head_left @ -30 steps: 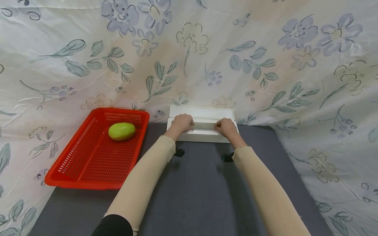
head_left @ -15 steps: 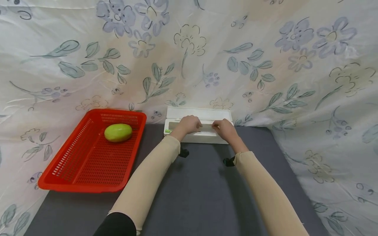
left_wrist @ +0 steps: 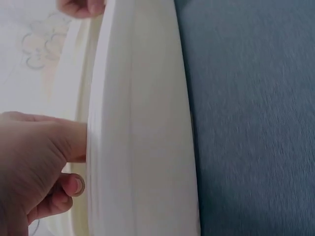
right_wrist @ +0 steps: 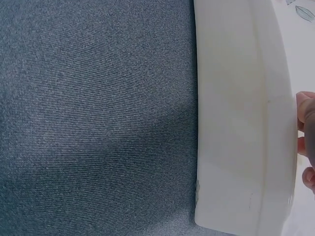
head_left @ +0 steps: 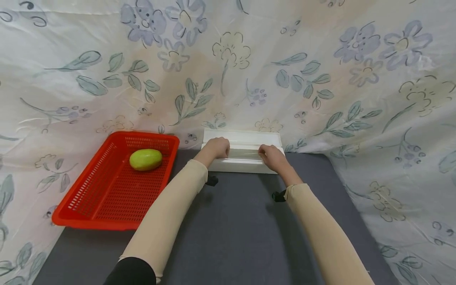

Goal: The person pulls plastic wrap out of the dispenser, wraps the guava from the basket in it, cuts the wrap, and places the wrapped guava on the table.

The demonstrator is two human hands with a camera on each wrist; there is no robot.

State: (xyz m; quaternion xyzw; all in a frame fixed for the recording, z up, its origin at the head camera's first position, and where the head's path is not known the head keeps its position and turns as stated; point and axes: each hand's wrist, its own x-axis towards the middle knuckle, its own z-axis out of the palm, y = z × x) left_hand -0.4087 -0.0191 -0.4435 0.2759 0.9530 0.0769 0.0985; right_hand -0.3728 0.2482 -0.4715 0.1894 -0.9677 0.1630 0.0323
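A white cling film dispenser lies lengthwise at the back of the table with its lid raised. Inside the opening, pale see-through film shows between the hands. My left hand bends over the left part of the box. In the left wrist view, a finger of the left hand dips behind the front rim while other fingers curl; I cannot tell whether it pinches the film. At the right part, my right hand pinches the film, its fingertips right at the rim in the right wrist view.
A red plastic basket stands on the left with a yellow-green oval fruit in it. Dark grey cloth covers the table. A flowered curtain hangs close behind the dispenser.
My left hand slid right along the opening, then back left, so the hands are farther apart now. The green piece seen at the dispenser's left end is now hidden behind the hand.
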